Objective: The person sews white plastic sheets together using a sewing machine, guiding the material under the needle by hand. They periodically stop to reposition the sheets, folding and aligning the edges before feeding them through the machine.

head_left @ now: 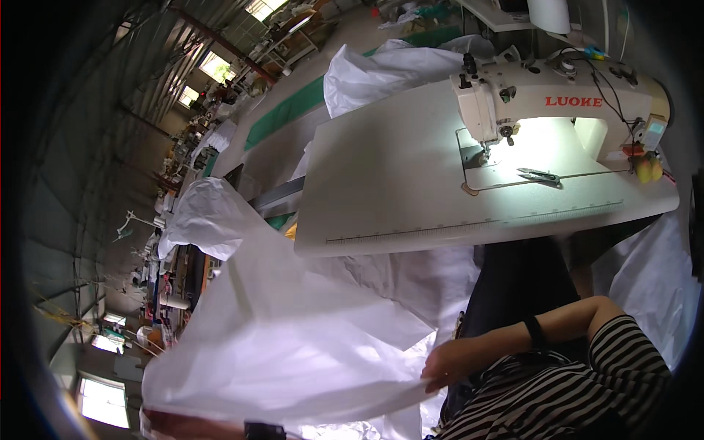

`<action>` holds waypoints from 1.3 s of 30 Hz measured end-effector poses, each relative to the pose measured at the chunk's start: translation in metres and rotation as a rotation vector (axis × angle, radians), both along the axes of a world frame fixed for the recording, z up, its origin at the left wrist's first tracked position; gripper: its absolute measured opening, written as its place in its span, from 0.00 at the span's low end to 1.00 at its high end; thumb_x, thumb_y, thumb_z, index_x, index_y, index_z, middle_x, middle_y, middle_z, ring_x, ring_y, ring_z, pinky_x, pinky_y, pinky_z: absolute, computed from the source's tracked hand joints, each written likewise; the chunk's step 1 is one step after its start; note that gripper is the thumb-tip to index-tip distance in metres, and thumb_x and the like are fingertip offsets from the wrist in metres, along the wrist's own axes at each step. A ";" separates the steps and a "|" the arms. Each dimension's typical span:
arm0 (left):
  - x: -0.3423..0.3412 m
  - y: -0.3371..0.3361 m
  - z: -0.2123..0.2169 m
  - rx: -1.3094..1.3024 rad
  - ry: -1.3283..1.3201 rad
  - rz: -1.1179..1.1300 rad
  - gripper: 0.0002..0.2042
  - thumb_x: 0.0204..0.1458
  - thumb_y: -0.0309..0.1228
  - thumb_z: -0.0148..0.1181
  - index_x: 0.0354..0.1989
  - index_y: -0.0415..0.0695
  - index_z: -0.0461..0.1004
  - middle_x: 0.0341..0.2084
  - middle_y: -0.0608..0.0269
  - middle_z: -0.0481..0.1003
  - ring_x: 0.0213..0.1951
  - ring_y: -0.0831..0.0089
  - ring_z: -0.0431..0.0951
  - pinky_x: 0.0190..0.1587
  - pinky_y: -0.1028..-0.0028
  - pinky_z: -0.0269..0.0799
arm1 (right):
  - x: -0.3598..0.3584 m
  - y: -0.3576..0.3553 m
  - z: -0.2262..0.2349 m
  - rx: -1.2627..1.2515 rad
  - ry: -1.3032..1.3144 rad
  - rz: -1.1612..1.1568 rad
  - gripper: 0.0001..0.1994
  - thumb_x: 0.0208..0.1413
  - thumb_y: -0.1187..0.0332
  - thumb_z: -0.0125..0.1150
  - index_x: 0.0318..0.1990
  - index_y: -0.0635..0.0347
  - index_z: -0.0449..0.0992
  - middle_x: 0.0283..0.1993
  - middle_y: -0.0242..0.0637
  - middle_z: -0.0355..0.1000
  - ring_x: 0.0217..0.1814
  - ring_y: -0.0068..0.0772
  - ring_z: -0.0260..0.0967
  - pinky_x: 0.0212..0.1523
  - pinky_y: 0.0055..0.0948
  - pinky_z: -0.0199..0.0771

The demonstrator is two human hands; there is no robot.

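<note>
White sheet (293,345): spread in broad, loose folds in front of the sewing table (381,169) and to its left, below the tabletop; a long near edge is drawn between the two hands. Step in hand is judged to be the holding out and arranging of this sheet. For the next move, a steady grip on the edge and slack kept under control seem to be called for; snagging at the table corner could occur.

Right hand (451,361): edge pinched in curled, nearly closed fingers; elbow bent, forearm brought in from the right, wrist banded in black. Left hand (194,425): seen low at the left, blurred and partly covered by the sheet, arm stretched leftward; finger opening and grip cannot be told.

Farther out: thread snips (539,177) are laid, untouched, on the tabletop beneath the lit sewing machine (557,103). More white material (389,73) is heaped behind the table.
</note>
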State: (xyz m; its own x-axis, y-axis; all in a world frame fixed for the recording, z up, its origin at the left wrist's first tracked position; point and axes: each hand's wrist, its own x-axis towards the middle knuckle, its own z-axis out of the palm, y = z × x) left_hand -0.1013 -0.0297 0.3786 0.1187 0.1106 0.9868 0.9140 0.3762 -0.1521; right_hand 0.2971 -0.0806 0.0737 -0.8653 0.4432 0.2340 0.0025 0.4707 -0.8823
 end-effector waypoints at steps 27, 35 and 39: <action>0.346 0.263 -0.326 -1.354 0.013 -1.182 0.27 0.58 0.36 0.52 0.67 0.49 0.57 0.67 0.58 0.57 0.70 0.58 0.51 0.68 0.44 0.42 | 0.153 0.020 -0.051 -0.297 -0.203 -1.026 0.22 0.60 0.51 0.56 0.49 0.63 0.73 0.43 0.48 0.76 0.47 0.46 0.75 0.49 0.38 0.73; 0.369 0.260 -0.327 -1.307 -0.080 -1.460 0.17 0.47 0.22 0.60 0.48 0.45 0.76 0.45 0.55 0.73 0.51 0.56 0.70 0.57 0.61 0.63 | 0.095 0.080 -0.086 -0.396 -0.210 -0.922 0.22 0.64 0.53 0.53 0.50 0.67 0.74 0.47 0.43 0.78 0.50 0.39 0.76 0.54 0.31 0.72; 0.359 0.252 -0.323 -1.172 -0.311 -1.700 0.14 0.47 0.19 0.59 0.42 0.44 0.80 0.39 0.57 0.73 0.47 0.62 0.72 0.54 0.66 0.67 | 0.099 0.057 -0.120 -0.456 -0.115 -0.927 0.18 0.65 0.55 0.51 0.43 0.64 0.77 0.41 0.42 0.79 0.43 0.38 0.78 0.47 0.31 0.73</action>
State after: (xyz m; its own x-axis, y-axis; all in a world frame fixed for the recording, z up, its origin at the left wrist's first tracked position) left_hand 0.2577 0.2222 0.0556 0.6356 0.5399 0.5519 0.2074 -0.8080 0.5515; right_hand 0.3956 -0.0236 -0.0466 -0.1467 0.9718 -0.1849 0.2883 -0.1368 -0.9477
